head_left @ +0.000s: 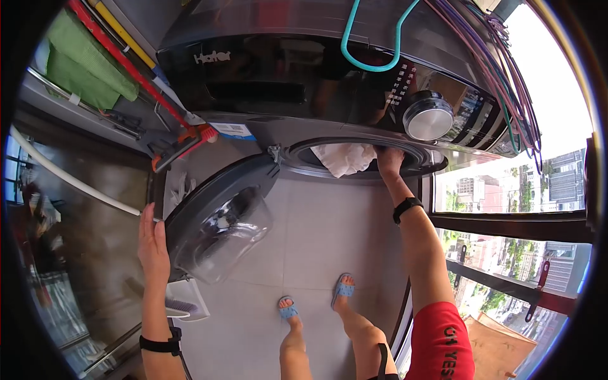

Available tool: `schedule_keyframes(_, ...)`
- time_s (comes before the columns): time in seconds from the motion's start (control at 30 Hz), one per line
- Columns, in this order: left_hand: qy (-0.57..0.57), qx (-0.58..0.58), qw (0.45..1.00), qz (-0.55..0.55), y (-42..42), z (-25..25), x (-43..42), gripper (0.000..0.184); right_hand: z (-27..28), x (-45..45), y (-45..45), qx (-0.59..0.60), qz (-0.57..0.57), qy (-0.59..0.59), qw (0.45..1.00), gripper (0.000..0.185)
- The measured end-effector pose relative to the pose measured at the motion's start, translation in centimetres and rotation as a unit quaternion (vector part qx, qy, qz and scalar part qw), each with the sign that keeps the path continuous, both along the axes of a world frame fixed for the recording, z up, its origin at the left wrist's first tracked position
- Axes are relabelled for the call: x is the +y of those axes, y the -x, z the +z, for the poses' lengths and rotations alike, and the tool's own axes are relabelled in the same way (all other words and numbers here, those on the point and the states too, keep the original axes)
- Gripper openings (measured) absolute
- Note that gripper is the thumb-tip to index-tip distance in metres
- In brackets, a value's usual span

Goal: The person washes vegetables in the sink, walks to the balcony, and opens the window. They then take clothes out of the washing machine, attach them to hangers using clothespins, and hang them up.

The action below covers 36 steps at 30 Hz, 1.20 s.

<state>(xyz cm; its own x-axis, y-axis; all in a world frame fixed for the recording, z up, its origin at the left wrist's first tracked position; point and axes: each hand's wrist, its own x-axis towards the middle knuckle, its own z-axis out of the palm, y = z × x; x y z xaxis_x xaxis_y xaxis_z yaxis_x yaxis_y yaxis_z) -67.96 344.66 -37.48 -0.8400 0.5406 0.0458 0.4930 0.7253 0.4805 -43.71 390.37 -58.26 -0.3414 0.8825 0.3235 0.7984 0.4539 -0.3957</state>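
Observation:
A dark front-loading washing machine [253,82] stands ahead of me with its round door [183,221] swung out to the left. My left hand [153,244] is beside the outer edge of that door, fingers stretched upward and nothing in them. At the machine's opening [297,155], my right hand [391,163] reaches in and grips the right side of a white cloth [342,157]. Part of the cloth hangs over the lower rim. The tips of my right fingers are hidden inside.
A teal hanger [367,66] and thin coloured hangers [494,63] lie on the machine's top. Red and yellow poles [136,69] and a green cloth [88,60] are at the left. A white dustpan-like thing [193,301] stands below the door. Windows line the right.

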Motion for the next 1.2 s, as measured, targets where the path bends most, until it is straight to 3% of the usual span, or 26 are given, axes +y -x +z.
schedule_keyframes(0.13,0.029,0.020,0.999,-0.001,-0.1,0.1,0.0,0.043,-4.1,5.7,-1.0,-0.126,0.035,0.118,0.984,0.026)
schedule_keyframes(0.17,0.030,0.021,0.999,-0.003,-0.1,0.1,0.0,0.043,-4.2,4.6,-1.2,0.210,0.047,0.257,0.942,0.024)
schedule_keyframes(0.2,0.030,0.024,0.999,-0.004,-0.1,0.1,-0.1,0.043,-2.8,2.8,-0.9,0.531,0.055,0.331,0.778,0.023)
schedule_keyframes(0.27,0.038,0.035,0.999,-0.018,0.1,-0.1,-0.4,0.043,2.5,0.1,-1.2,0.671,0.146,0.450,0.570,0.025)
schedule_keyframes(0.33,0.046,0.044,0.998,-0.025,0.3,-0.1,-0.5,0.043,6.0,-3.9,-0.4,0.719,0.023,0.513,0.468,0.027)
schedule_keyframes(0.37,0.051,0.045,0.997,-0.026,0.3,0.0,-0.5,0.043,5.5,-5.3,-1.2,0.539,0.112,0.390,0.738,0.031)
schedule_keyframes(0.43,0.055,0.046,0.997,-0.030,0.2,-0.1,-0.4,0.044,1.8,-7.4,-3.1,0.393,0.158,0.338,0.840,0.041)
schedule_keyframes(0.53,0.055,0.045,0.997,-0.032,0.3,-0.2,-0.8,0.045,5.3,-10.0,-4.6,0.458,0.185,0.506,0.707,0.055)
schedule_keyframes(0.6,0.050,0.038,0.998,-0.030,0.2,-0.3,-0.8,0.045,7.6,-12.3,-5.3,0.498,0.169,0.485,0.699,0.054)
schedule_keyframes(0.63,0.047,0.035,0.998,-0.028,0.1,-0.3,-0.7,0.045,7.9,-12.7,-6.1,0.419,0.185,0.421,0.783,0.058)
schedule_keyframes(0.7,0.042,0.031,0.998,-0.021,-0.1,-0.1,-0.6,0.044,11.1,-14.0,-7.8,0.305,0.213,0.368,0.852,0.062)
schedule_keyframes(0.77,0.034,0.024,0.999,-0.020,-0.3,0.4,-0.4,0.042,14.2,-14.8,-8.1,0.259,0.280,0.259,0.887,0.066)
schedule_keyframes(0.8,0.032,0.020,0.999,-0.019,-0.5,0.7,-0.3,0.041,15.7,-15.2,-8.2,0.238,0.307,0.200,0.899,0.068)
schedule_keyframes(0.9,-0.014,0.190,0.982,0.011,-3.0,1.7,1.1,0.039,15.3,-16.5,-9.2,0.333,0.307,0.286,0.845,0.067)
schedule_keyframes(0.97,-0.055,0.199,0.976,-0.067,-7.3,4.1,3.1,0.038,14.6,-16.9,-9.9,0.338,0.282,0.300,0.847,0.065)
schedule_keyframes(1.03,-0.151,-0.030,0.984,-0.094,-12.7,4.1,4.7,0.036,14.6,-17.2,-10.5,0.336,0.271,0.311,0.847,0.060)
schedule_keyframes(1.07,-0.194,-0.238,0.950,-0.063,-15.1,2.4,5.4,0.040,14.8,-17.4,-10.6,0.351,0.273,0.335,0.830,0.056)
schedule_keyframes(1.1,-0.227,-0.434,0.871,-0.030,-16.9,0.4,6.5,0.043,15.0,-17.6,-10.5,0.365,0.276,0.359,0.813,0.053)
schedule_keyframes(1.13,-0.229,-0.564,0.791,0.060,-18.3,-0.6,8.1,0.049,17.0,-18.0,-10.3,0.373,0.326,0.400,0.771,0.035)
schedule_keyframes(1.17,-0.223,-0.677,0.685,0.149,-19.4,-1.5,9.2,0.054,17.0,-18.8,-11.2,0.444,0.333,0.539,0.634,0.029)
schedule_keyframes(1.2,-0.287,-0.784,0.535,0.130,-19.7,-2.9,10.0,0.057,16.8,-20.3,-12.6,0.495,0.324,0.655,0.471,0.024)
